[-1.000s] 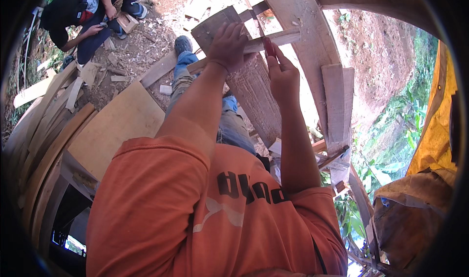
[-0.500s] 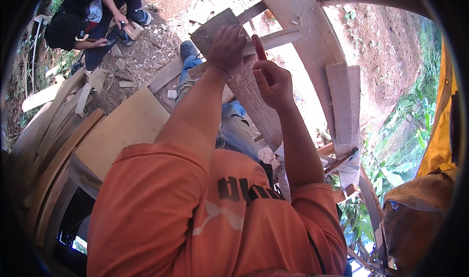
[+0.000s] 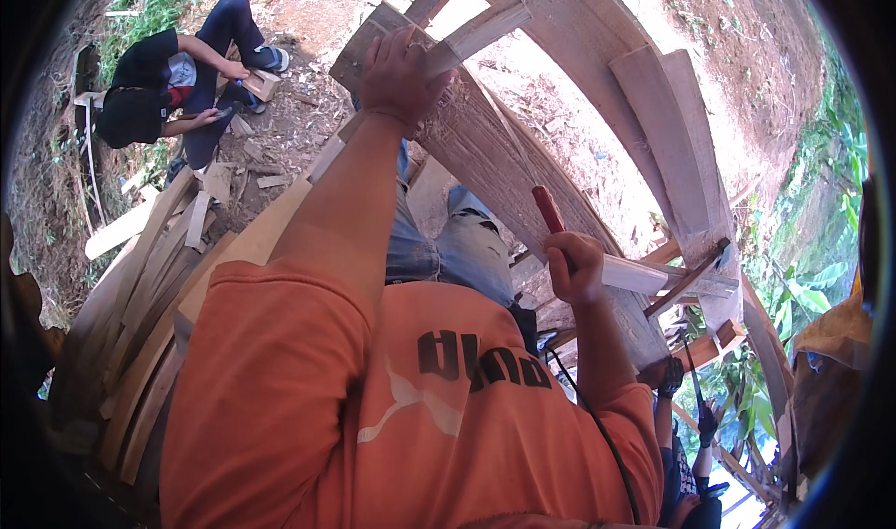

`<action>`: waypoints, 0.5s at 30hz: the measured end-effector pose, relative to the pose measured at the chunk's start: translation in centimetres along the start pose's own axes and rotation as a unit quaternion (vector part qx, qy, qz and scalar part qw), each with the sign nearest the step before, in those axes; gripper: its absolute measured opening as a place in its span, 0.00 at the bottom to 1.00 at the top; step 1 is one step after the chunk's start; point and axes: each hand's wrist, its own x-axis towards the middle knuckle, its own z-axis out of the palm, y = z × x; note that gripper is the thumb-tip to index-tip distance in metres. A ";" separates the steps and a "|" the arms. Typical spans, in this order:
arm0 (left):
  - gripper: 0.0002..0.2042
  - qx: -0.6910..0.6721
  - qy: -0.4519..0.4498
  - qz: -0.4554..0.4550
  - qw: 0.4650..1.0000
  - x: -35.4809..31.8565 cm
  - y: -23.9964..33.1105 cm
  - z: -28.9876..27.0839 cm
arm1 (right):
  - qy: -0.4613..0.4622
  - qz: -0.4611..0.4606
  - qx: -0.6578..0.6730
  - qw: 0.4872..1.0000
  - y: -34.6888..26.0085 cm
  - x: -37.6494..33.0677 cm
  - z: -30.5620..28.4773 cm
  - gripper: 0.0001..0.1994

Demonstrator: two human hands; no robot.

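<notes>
My left hand presses down on the far end of a wide wooden board, its fingers stretched out and lying over the wood. A squared pale batten crosses the board and runs to the side of this hand, its near part covered by the palm. Closer to my body, my right hand is closed round the red handle of a handsaw. The thin blade shows almost edge-on, pointing up and left toward the batten. Whether the teeth touch wood I cannot tell.
Planks are stacked at left. Beyond them a seated person handles a wooden block. Curved boards rise at right, with a hammer across the frame. A gloved person's hands show at lower right. Shavings litter the ground.
My right hand has drawn the saw back toward my body, away from my left hand. The view has shifted, bringing the gloved person in at lower right. My left hand stays on the wood.
</notes>
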 end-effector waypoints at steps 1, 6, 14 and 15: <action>0.27 -0.007 0.007 -0.001 1.000 0.0 0.2 -0.3 | -0.002 0.011 0.001 1.000 -1.0 -1.8 -0.2 0.01; 0.28 -0.009 -0.020 -0.007 1.000 -0.2 0.6 -1.4 | -0.052 0.075 0.020 0.996 -8.7 -3.9 -2.7 0.07; 0.28 -0.068 0.000 -0.014 0.998 0.1 0.6 -2.0 | 0.034 0.169 0.208 0.963 -19.4 2.9 -6.3 0.29; 0.27 -0.080 0.005 -0.016 0.997 -0.2 0.6 -1.6 | 0.042 0.189 0.196 0.961 -19.7 3.1 -6.6 0.28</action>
